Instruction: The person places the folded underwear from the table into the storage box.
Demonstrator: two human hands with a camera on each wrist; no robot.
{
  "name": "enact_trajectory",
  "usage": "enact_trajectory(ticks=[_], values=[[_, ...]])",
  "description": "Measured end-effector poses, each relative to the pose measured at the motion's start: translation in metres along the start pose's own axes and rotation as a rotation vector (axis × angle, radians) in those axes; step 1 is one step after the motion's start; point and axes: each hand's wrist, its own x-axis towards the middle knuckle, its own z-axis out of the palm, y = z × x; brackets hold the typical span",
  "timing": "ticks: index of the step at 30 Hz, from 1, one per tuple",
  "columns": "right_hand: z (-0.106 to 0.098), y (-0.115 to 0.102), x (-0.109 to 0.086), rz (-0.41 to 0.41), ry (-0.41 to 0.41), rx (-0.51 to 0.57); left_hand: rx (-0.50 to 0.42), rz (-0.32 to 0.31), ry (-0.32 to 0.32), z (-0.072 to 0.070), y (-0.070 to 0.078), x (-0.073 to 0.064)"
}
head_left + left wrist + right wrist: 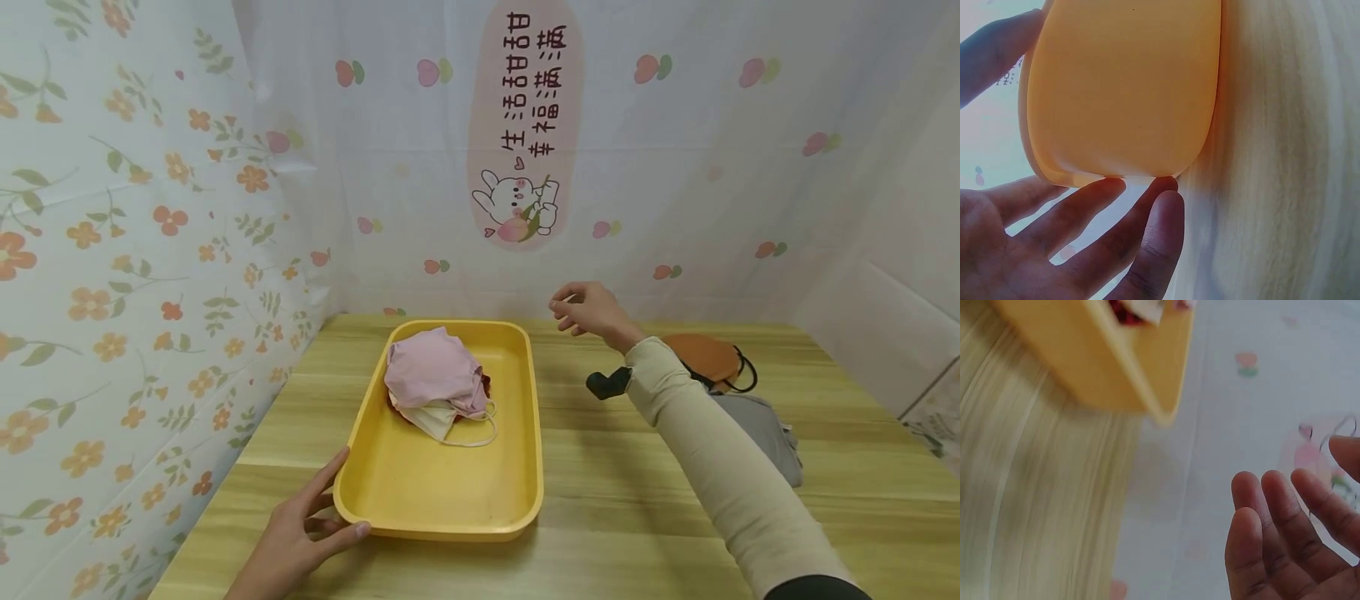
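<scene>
A yellow tray [450, 500] lies on the wooden table, with a pile of folded cloth at its far left. A pink cloth mask [431, 367] is on top, over a cream cloth piece [429, 419] with white loops and a dark red cloth [1126, 312]. My left hand [296, 529] touches the tray's near left corner, fingers spread along the outer wall and thumb at the front edge. To the right of the tray, my right hand [592, 312] is raised above the table, fingers relaxed, holding nothing.
Partly behind my right forearm lie an orange-brown cloth mask [701, 357] with black loops, a dark green cloth piece [606, 384] and a grey cloth [765, 433]. Patterned curtains [375, 125] hang behind the table and along its left side.
</scene>
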Motion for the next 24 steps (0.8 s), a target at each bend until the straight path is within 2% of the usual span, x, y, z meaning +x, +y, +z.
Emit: enact_trajectory(ticks=[4, 11, 13, 20, 24], values=[[-0.018, 0.018, -0.009, 0.015, -0.007, -0.035, -0.002, -0.019, -0.001, 0.0, -0.001, 0.0], [-0.048, 0.047, -0.029, 0.026, -0.037, -0.111, -0.01, -0.008, -0.001, 0.0, -0.001, 0.0], [-0.055, 0.054, -0.033, 0.022, -0.058, -0.137, -0.007, -0.02, 0.0, -0.001, -0.001, 0.0], [-0.074, 0.081, -0.052, 0.006, -0.16, -0.166, 0.005, 0.005, -0.005, -0.002, 0.0, 0.0], [-0.086, 0.097, -0.067, -0.005, -0.179, -0.235, 0.009, -0.007, -0.019, 0.0, 0.0, 0.0]])
